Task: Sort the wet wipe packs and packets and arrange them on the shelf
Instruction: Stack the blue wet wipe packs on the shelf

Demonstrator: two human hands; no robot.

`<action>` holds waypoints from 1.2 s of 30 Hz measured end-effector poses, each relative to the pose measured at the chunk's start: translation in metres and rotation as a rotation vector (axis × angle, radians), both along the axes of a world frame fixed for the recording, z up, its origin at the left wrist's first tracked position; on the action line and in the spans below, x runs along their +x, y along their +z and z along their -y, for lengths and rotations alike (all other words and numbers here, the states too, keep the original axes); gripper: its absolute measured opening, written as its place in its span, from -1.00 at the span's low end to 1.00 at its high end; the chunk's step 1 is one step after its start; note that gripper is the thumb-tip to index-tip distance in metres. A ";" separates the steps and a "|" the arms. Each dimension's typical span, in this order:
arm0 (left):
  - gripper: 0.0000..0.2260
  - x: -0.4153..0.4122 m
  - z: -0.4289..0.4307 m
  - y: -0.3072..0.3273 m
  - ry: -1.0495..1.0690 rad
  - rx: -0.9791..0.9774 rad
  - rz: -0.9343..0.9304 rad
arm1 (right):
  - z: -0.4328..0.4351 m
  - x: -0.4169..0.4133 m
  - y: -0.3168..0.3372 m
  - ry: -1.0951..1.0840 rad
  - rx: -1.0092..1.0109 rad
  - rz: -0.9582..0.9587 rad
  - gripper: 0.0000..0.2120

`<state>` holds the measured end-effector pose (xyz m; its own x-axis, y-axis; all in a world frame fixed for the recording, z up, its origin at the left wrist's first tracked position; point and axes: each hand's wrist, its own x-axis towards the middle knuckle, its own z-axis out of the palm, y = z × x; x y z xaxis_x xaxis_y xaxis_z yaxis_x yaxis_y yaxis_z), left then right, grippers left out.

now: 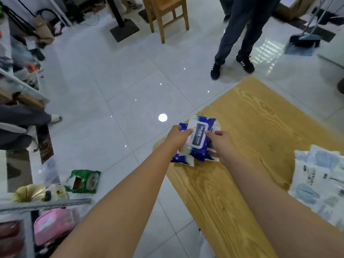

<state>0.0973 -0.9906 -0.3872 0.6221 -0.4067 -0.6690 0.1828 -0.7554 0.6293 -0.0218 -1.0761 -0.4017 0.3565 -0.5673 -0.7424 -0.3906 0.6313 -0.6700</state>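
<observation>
Both hands, your left hand [177, 135] and right hand [222, 144], clasp the blue wipe stack [196, 140] at the worktop's [260, 127] nine-o'clock corner, where loose packs could slide floorward.

single head-worn wide-angle view, looking forward and steeply down, both forearms reaching away from the lens, wooden table [251, 146] close at lower right, tiled floor [111, 90] beyond, shelf [44, 203] edge at lower left, frame edges bowed
</observation>
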 end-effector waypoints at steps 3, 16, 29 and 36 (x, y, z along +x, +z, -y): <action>-0.47 0.005 0.007 -0.017 -0.111 0.057 -0.038 | 0.004 0.007 -0.012 0.014 0.021 0.001 -0.59; -0.46 0.004 0.013 -0.045 0.124 -0.111 -0.310 | 0.034 -0.003 -0.055 0.028 -0.185 -0.264 -0.62; -0.49 0.000 0.001 -0.049 0.183 -0.174 -0.375 | 0.048 0.005 -0.075 0.122 0.096 -0.157 -0.44; -0.56 0.000 -0.027 -0.021 0.226 -0.315 -0.420 | 0.055 -0.005 -0.032 0.144 -0.104 0.016 -0.41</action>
<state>0.0974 -0.9640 -0.4087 0.4234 -0.5141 -0.7459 0.6014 -0.4563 0.6558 -0.0273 -1.1315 -0.4335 0.4507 -0.5832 -0.6758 -0.4605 0.4966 -0.7357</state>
